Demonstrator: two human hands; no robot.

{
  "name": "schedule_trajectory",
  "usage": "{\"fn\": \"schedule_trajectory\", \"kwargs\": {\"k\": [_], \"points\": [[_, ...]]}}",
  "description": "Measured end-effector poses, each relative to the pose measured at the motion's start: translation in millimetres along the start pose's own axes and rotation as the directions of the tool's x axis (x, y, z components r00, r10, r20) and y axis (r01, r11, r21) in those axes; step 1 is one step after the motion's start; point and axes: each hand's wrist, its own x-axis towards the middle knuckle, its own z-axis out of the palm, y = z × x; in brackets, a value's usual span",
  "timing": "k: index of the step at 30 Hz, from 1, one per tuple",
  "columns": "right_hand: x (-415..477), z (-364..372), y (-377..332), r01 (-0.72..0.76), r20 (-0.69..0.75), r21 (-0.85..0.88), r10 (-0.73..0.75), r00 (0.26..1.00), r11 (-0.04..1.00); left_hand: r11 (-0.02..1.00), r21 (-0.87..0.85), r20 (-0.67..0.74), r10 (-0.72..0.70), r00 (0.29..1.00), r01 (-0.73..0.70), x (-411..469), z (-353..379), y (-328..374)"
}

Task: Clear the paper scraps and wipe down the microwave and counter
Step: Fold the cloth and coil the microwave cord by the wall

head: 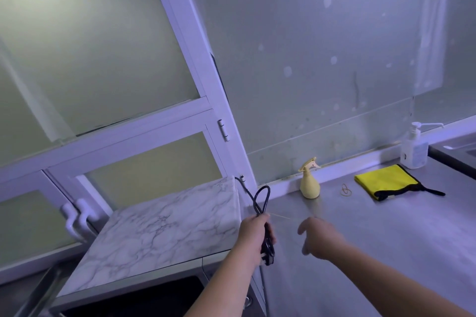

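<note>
Two bare forearms reach in from the bottom edge. The left hand [253, 233] is curled tight round a looped black cord [261, 201], with the plug hanging just below the fist, right at the microwave's [159, 226] near corner. The right hand [319, 237] hovers over the steel counter [373, 252], fingers loose and spread, holding nothing. The microwave sits to the left, its marble-patterned top facing up. Further back on the counter, a yellow spray bottle [309, 183] stands by the wall. A rubber band [346, 190] lies beside it, then a folded yellow cloth [386, 181], and a pump bottle [414, 149] behind that.
</note>
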Motion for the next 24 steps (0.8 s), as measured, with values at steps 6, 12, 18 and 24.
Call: {"fn": "schedule_trajectory", "kwargs": {"k": [6,12,18,24], "points": [[-15,-19,-33,0.324,0.216,-0.105,-0.297,0.930,0.940,0.992,-0.081,0.024,-0.091,0.996,0.093,-2,-12,6],[-42,-44,-38,0.729,-0.191,0.187,-0.704,0.684,0.658,0.988,-0.099,0.098,-0.110,0.989,0.120,-1,-34,17],[-44,-48,-62,0.631,-0.189,0.533,-0.647,0.738,0.564,0.995,-0.030,0.171,-0.086,0.982,0.092,-7,-37,26],[-23,-49,-52,0.165,0.419,0.566,-0.454,0.786,0.808,0.999,0.046,0.180,-0.018,0.984,0.010,-12,-34,18]]}}
